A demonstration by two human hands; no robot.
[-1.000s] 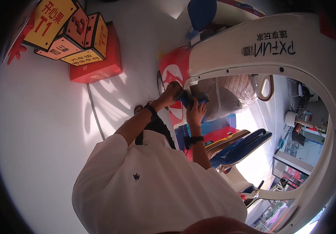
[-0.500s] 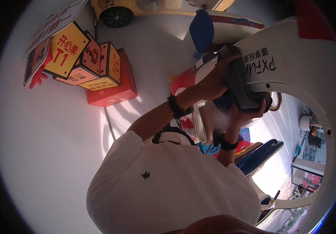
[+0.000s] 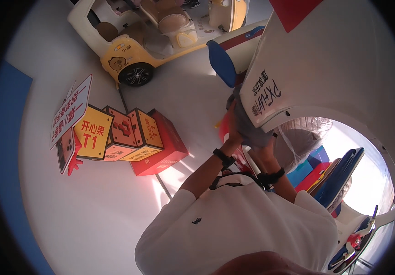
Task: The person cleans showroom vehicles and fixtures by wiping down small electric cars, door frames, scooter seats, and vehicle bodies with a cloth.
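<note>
My left hand point(image 3: 234, 127) is closed on a dark grey cloth point(image 3: 248, 120), its fingers partly hidden behind the folds. Close beside it, my right hand point(image 3: 264, 153) grips the lower end of the same cloth. The cloth lies against the front edge of a white vehicle's body panel point(image 3: 330, 68), just above the rounded opening. Dark bands circle both wrists, and the forearms reach forward from white sleeves.
Behind the panel's opening hangs clear plastic wrap point(image 3: 305, 140). A blue padded seat point(image 3: 344, 176) stands at right. Left are stacked yellow and orange boxes point(image 3: 122, 133) on a red box point(image 3: 170, 144). A yellow vehicle point(image 3: 115, 55) is parked beyond; a blue flap point(image 3: 221, 62) sticks out ahead.
The view has swung, bringing more of the yellow vehicle in. My hands and the cloth have shifted to the panel's left edge, closer together and nearer my body.
</note>
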